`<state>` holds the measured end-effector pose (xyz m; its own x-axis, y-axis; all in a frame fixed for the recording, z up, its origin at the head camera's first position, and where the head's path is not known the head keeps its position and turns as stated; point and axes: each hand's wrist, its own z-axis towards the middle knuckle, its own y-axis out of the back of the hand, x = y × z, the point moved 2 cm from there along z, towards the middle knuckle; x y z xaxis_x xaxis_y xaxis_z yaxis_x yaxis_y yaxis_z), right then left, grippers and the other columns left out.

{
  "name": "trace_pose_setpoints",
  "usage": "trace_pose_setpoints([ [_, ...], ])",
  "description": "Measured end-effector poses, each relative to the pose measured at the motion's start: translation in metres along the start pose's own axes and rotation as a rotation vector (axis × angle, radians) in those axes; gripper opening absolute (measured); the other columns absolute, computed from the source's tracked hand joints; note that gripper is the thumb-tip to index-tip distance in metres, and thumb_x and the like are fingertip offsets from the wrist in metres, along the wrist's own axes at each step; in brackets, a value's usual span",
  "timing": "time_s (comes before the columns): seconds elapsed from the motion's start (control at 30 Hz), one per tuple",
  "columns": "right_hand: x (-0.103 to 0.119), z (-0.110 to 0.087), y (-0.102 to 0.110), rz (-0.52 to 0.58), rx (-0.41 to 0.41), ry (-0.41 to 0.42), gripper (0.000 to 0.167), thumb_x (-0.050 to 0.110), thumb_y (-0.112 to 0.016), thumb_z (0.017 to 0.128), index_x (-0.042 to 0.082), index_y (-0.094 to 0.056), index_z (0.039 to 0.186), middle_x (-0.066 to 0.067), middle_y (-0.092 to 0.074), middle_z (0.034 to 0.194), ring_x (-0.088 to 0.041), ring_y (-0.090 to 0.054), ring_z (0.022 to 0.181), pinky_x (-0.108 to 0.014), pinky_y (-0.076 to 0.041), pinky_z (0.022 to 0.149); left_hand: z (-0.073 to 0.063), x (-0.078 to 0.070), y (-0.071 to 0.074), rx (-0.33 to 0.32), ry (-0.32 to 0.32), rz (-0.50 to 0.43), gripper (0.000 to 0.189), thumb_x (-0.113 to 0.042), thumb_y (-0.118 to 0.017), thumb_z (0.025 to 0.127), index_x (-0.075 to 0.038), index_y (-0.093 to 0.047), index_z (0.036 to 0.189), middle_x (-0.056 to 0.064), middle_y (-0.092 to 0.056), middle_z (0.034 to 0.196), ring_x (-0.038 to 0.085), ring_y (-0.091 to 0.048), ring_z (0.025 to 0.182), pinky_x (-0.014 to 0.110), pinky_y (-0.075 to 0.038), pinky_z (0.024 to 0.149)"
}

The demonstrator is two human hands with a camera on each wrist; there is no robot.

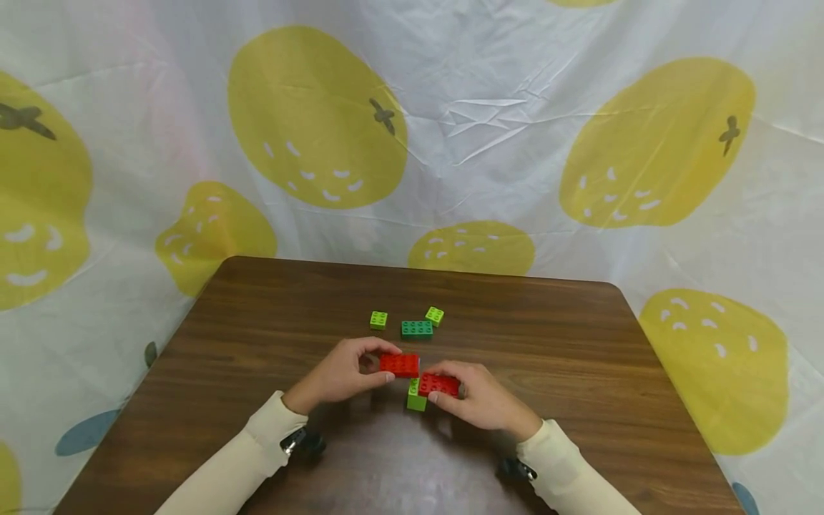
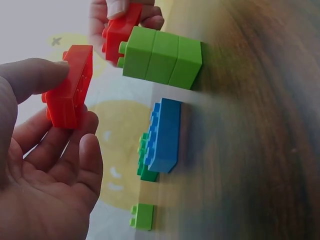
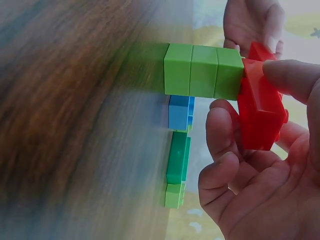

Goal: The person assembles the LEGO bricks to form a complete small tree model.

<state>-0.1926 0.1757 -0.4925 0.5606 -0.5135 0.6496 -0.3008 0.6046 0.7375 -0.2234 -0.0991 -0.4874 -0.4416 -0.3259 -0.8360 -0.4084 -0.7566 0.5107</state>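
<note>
Three light green bricks stacked upright form a tower [image 3: 202,71] on the table, its top studs showing in the left wrist view. My right hand [image 1: 484,397] pinches a red brick [image 3: 260,112] between thumb and fingers, one end right at the tower's top and the rest jutting out to the right. Across from it, my left hand [image 1: 344,370] holds a second red brick [image 2: 70,90] by its sides, raised beside the tower and apart from it in the left wrist view. Behind the tower lies a blue brick [image 2: 167,136], almost wholly hidden by the left red brick from the head.
Farther back on the brown wooden table [image 1: 290,300] lie a dark green brick [image 1: 417,329] and two small light green bricks, one left [image 1: 378,320] and one right [image 1: 435,315]. A white curtain [image 1: 476,164] with yellow fruit prints hangs beyond the table's far edge.
</note>
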Motion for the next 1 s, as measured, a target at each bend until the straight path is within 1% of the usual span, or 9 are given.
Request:
trace_pose_setpoints([
  [0.2, 0.001, -0.002, -0.002, 0.005, 0.012, -0.019, 0.03, 0.032, -0.074, 0.101, 0.023, -0.07, 0.129, 0.015, -0.071, 0.099, -0.005, -0.063, 0.081, -0.027, -0.056, 0.075, -0.003, 0.004, -0.007, 0.033, -0.001, -0.017, 0.036, -0.022, -0.082, 0.094, -0.013, -0.073, 0.127, 0.007, -0.075, 0.121, 0.018, -0.068, 0.094, 0.027, -0.058, 0.082],
  [0.33, 0.001, -0.004, -0.005, 0.01, 0.019, -0.034, 0.032, 0.032, -0.074, 0.1, 0.023, -0.069, 0.131, 0.014, -0.072, 0.102, -0.004, -0.064, 0.082, -0.025, -0.055, 0.076, -0.004, 0.007, -0.012, 0.055, 0.006, -0.019, 0.037, -0.022, -0.081, 0.094, -0.013, -0.072, 0.128, 0.007, -0.074, 0.124, 0.016, -0.068, 0.095, 0.027, -0.058, 0.082],
  [0.53, 0.0, -0.004, -0.005, 0.017, 0.013, -0.025, 0.032, 0.031, -0.074, 0.1, 0.023, -0.069, 0.131, 0.013, -0.072, 0.102, -0.005, -0.063, 0.082, -0.025, -0.055, 0.074, -0.006, 0.009, -0.013, 0.045, 0.008, 0.005, 0.036, -0.02, -0.081, 0.094, -0.014, -0.071, 0.128, 0.005, -0.074, 0.121, 0.015, -0.066, 0.092, 0.026, -0.057, 0.08],
  [0.73, 0.001, -0.002, -0.002, 0.002, 0.016, -0.024, 0.033, 0.031, -0.074, 0.101, 0.023, -0.068, 0.133, 0.012, -0.072, 0.103, -0.006, -0.062, 0.081, -0.027, -0.056, 0.072, -0.007, 0.009, -0.012, 0.051, 0.019, 0.026, 0.035, -0.021, -0.08, 0.094, -0.014, -0.071, 0.127, 0.003, -0.074, 0.122, 0.012, -0.067, 0.095, 0.026, -0.057, 0.081],
  [0.87, 0.003, -0.001, -0.001, 0.003, 0.017, -0.022, 0.033, 0.03, -0.073, 0.101, 0.022, -0.068, 0.132, 0.012, -0.073, 0.104, -0.006, -0.063, 0.082, -0.028, -0.056, 0.074, -0.005, 0.009, -0.013, 0.052, 0.008, 0.034, 0.035, -0.022, -0.08, 0.095, -0.014, -0.071, 0.127, 0.004, -0.074, 0.122, 0.011, -0.067, 0.094, 0.025, -0.057, 0.081],
  [1.0, 0.004, 0.0, 0.0, 0.003, 0.015, -0.021, 0.032, 0.031, -0.073, 0.101, 0.022, -0.068, 0.132, 0.012, -0.073, 0.104, -0.006, -0.063, 0.082, -0.027, -0.055, 0.074, -0.003, 0.008, -0.013, 0.043, -0.009, 0.038, 0.036, -0.026, -0.082, 0.093, -0.015, -0.072, 0.126, 0.003, -0.074, 0.12, 0.011, -0.066, 0.088, 0.025, -0.056, 0.076],
])
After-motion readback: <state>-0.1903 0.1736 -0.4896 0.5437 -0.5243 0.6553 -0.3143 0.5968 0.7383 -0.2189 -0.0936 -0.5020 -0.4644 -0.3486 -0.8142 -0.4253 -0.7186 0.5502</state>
